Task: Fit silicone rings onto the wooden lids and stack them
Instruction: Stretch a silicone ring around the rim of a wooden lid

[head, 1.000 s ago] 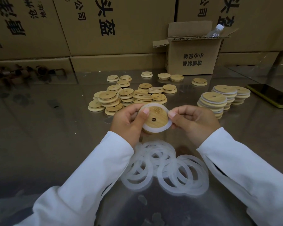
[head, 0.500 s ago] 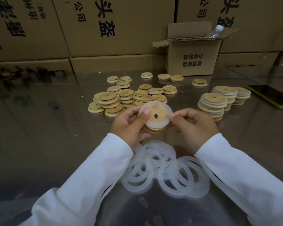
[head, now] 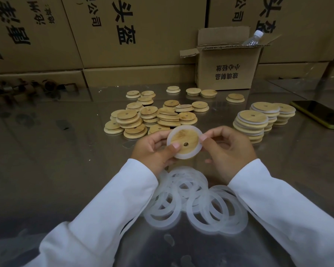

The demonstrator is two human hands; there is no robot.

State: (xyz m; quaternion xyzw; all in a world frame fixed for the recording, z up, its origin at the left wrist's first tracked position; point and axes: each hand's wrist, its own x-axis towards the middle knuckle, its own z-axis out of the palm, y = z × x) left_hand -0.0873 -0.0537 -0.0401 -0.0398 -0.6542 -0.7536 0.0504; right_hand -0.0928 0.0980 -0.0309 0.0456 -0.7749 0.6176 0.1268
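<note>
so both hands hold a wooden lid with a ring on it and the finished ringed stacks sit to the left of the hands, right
Not the left. In the head view the ringed stacks sit to the right of the hands; the left hand and right hand do hold the lid with a ring on it.

Our left forearm (head: 104, 209) and right forearm (head: 278, 209), both in white sleeves, come up from the lower corners and angle in toward each other. Our left grip (head: 152, 149) holds the lid (head: 183, 139) from its left side, with the thumb laid on the face and the fingers curled behind. Our right grip (head: 228, 149) meets the lid's right edge, thumb tip and forefinger pinching the rim. Its other fingers curl loosely, with the palm turned toward us.
</note>
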